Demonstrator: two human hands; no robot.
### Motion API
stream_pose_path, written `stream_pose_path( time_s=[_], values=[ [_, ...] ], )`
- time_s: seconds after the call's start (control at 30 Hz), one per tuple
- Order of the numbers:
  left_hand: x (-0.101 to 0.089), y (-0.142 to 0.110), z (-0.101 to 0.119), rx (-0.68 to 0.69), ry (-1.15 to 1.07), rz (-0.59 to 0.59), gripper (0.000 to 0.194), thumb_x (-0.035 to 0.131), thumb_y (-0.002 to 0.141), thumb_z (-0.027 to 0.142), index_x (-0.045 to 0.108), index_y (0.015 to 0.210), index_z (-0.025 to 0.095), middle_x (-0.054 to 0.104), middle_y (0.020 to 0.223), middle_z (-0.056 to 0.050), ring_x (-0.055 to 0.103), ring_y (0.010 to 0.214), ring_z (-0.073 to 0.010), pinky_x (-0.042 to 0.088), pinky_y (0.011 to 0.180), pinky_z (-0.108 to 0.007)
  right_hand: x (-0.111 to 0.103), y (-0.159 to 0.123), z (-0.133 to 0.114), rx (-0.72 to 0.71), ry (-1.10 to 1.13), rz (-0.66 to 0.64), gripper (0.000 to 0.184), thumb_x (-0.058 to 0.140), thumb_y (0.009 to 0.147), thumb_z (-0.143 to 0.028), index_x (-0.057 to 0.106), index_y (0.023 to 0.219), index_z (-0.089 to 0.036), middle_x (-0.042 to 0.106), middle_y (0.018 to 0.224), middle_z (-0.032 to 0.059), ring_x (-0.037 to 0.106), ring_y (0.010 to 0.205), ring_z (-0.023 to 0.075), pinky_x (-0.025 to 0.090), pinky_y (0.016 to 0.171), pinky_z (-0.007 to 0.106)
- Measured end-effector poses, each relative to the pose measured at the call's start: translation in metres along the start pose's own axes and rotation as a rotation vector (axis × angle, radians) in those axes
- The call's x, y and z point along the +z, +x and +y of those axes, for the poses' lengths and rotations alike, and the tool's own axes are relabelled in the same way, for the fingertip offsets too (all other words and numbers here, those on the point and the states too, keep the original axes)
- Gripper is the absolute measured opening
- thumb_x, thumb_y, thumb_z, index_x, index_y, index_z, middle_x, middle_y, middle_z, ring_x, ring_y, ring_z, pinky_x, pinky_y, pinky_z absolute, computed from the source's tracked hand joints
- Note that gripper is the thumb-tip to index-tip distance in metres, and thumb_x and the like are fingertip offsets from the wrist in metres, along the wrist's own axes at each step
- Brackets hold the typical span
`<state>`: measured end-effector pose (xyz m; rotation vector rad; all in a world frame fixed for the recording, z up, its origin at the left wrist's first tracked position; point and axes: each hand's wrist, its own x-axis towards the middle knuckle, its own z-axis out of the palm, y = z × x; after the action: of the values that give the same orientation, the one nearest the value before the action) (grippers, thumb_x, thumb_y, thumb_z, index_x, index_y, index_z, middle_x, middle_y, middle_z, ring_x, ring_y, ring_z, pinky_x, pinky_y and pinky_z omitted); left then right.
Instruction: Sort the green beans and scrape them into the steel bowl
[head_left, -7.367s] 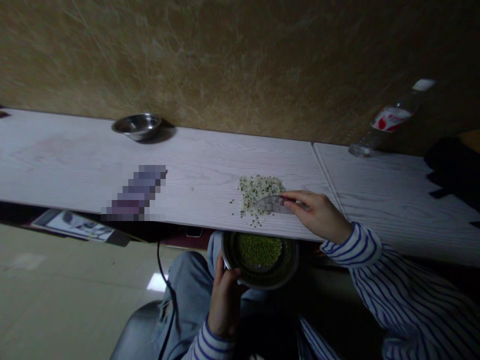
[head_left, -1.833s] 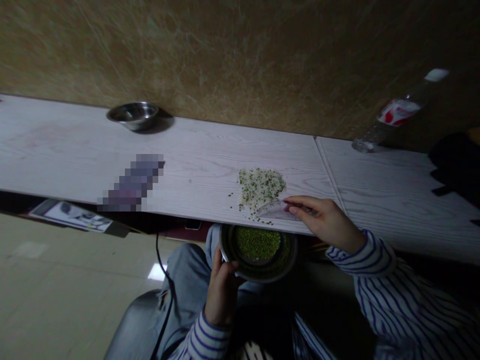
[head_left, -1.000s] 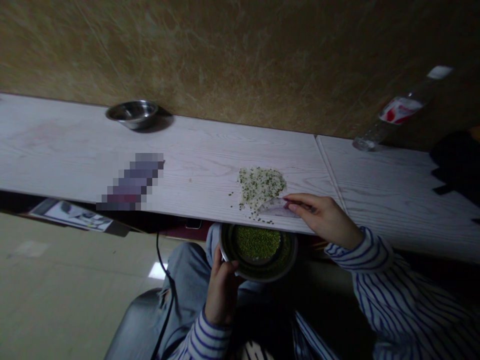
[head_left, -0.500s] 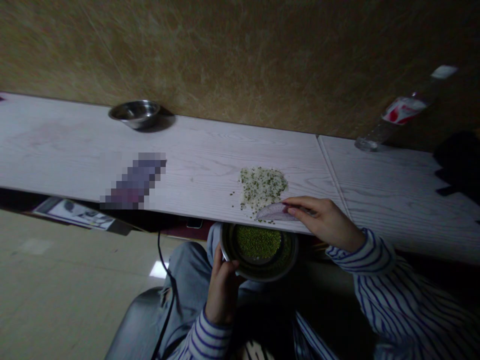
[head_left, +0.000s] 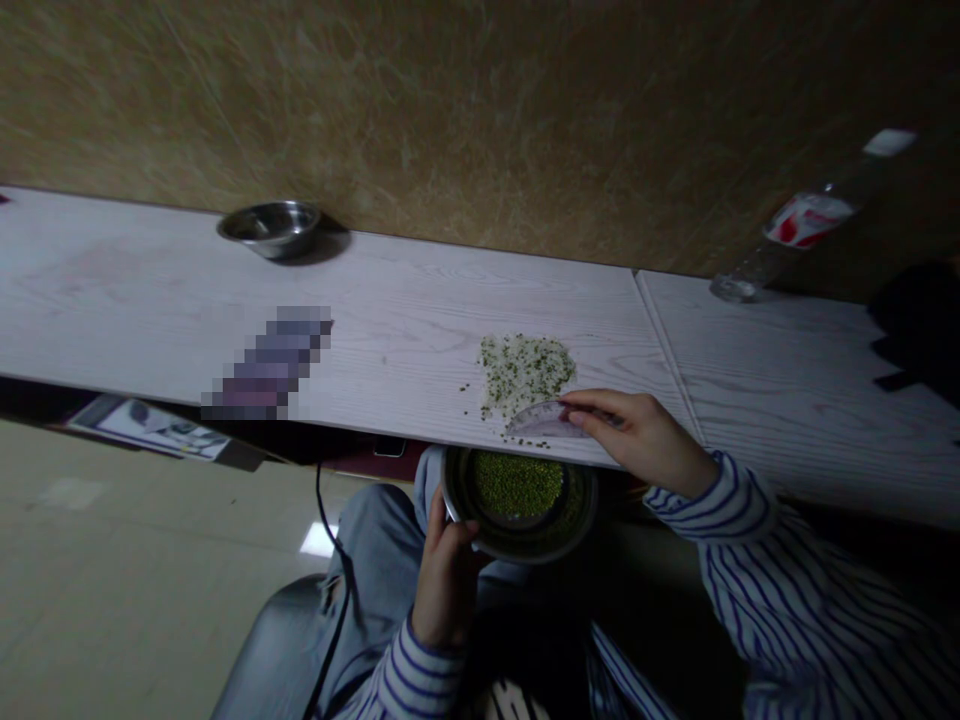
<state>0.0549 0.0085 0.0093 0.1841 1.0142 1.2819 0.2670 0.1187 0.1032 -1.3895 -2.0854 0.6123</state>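
My left hand is closed on the near left rim of a metal bowl, which sits just under the table's front edge. Green beans that look like mung beans lie inside it. Between the thumb and fingers of my right hand is a clear plastic protractor, its curved side toward a flat pile of white grains mixed with green beans. A few loose beans lie between the protractor and the table edge, and others left of the pile.
A smaller metal bowl stands at the wall on the pale wooden table. Left of centre lies a pixelated, blurred-out item. A clear bottle stands right, near a dark object. A black cable hangs below the table.
My right hand and the protractor have shifted slightly left. A few more beans show in front of the protractor near the edge. My left hand and the bowl stay in place.
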Motion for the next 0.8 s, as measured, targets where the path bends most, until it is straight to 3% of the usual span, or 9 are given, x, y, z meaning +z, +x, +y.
stream_pose_path(
  time_s=[0.47, 0.8],
  values=[
    [0.0004, -0.0009, -0.0004, -0.008, -0.008, -0.023, 0.07, 0.065, 0.073, 0.022, 0.052, 0.141, 0.034, 0.065, 0.128, -0.006, 0.06, 0.098, -0.0246, 0.052, 0.084, -0.039, 0.005, 0.0032, -0.0021, 0.001, -0.004, 0.012, 0.029, 0.057, 0.09, -0.022, 0.077, 0.111, -0.02, 0.079, 0.109, 0.007, 0.074, 0.099, 0.0223, 0.06, 0.09, 0.036],
    [-0.0031, 0.0004, -0.0007, 0.0, 0.011, -0.011, 0.073, 0.065, 0.072, 0.024, 0.052, 0.142, 0.035, 0.064, 0.126, -0.006, 0.06, 0.102, -0.0275, 0.053, 0.074, -0.036, -0.0019, 0.0032, -0.0009, 0.037, 0.035, 0.058, 0.029, 0.059, 0.088, -0.026, 0.077, 0.109, -0.016, 0.08, 0.105, 0.0086, 0.076, 0.092, 0.0226, 0.062, 0.082, 0.034]
  ],
)
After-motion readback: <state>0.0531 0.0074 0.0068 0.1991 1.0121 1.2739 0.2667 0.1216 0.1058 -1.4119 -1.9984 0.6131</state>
